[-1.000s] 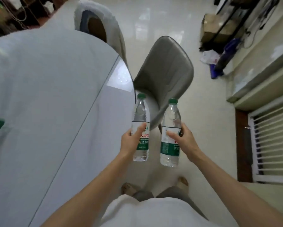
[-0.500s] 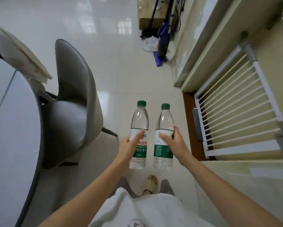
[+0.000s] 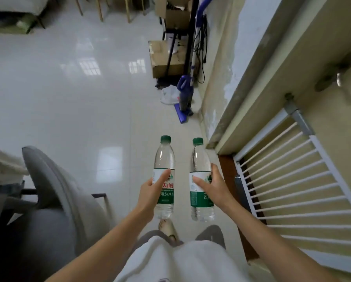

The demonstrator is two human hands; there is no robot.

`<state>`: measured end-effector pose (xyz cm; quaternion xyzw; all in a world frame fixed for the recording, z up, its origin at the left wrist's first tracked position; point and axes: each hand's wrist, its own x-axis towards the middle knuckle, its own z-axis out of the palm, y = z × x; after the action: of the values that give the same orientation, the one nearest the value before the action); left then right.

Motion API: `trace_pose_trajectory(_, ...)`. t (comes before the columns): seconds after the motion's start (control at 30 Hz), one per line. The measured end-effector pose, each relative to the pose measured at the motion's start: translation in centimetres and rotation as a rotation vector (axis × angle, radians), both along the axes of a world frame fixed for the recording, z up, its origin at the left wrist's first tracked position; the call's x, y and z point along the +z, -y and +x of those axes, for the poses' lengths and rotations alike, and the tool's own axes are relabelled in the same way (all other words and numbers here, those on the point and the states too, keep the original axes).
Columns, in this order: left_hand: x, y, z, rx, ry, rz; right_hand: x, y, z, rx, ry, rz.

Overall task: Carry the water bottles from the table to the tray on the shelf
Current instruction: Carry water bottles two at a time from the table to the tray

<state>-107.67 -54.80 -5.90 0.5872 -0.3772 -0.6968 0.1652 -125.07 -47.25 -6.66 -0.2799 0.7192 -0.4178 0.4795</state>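
Two bottles (image 3: 164, 178), (image 3: 201, 180), upright at lower centre of frame. My left hand (image 3: 152, 192) and right hand (image 3: 211, 187) each close round a label band. Likely full: moderately heavy, thin-walled, smooth; mid-body is the surest hold.

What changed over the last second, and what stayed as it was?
The person turned away from the table, which has left the view; the grey chair slid to lower left, and the white gate came in at right. Left hand and right hand still hold upright bottles.
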Motion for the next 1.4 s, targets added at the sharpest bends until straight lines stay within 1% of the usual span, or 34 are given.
trace_pose_trajectory(0.13,1.4,9.1,-3.1,0.016,-0.02,-0.029,1.2,9.7,-2.6,0.057,-0.062,-0.018)
trace_pose_trajectory(0.33,0.7,22.3,-6.0,0.149,-0.035,-0.016,-0.2,25.6,-5.4,0.17,-0.094,-0.03)
trace_pose_trajectory(0.47,0.2,32.1,-6.8,0.348,-0.035,-0.026,-1.0,38.1,-6.8,0.267,-0.088,-0.054)
trace_pose_trajectory(0.6,0.6,40.7,-6.3,0.553,-0.032,0.006,-0.1,50.0,-6.7,0.382,-0.072,-0.035)
trace_pose_trajectory(0.67,0.5,45.0,-5.4,0.627,0.001,0.007,0.2,56.2,-6.3,0.457,-0.065,-0.024)
trace_pose_trajectory(0.8,-0.1,52.8,-2.6,0.756,0.027,0.025,0.1,66.9,-3.7,0.573,-0.073,-0.025)
trace_pose_trajectory(0.93,-1.0,62.0,2.0,0.814,0.027,0.023,-0.8,77.6,0.4,0.667,-0.075,-0.02)
trace_pose_trajectory(1.07,-0.5,72.1,7.0,0.848,0.024,0.021,-0.8,87.4,5.6,0.666,-0.063,0.02)
trace_pose_trajectory(1.27,1.4,87.1,14.2,0.832,0.024,-0.007,1.0,102.4,14.4,0.679,-0.044,0.036)
trace_pose_trajectory(1.33,1.6,91.8,16.3,0.86,0.006,0.002,1.1,107.2,17.1,0.674,-0.004,0.037)
trace_pose_trajectory(1.4,1.4,96.7,18.6,0.893,-0.007,0.001,0.6,112.5,19.9,0.661,0.065,0.085)
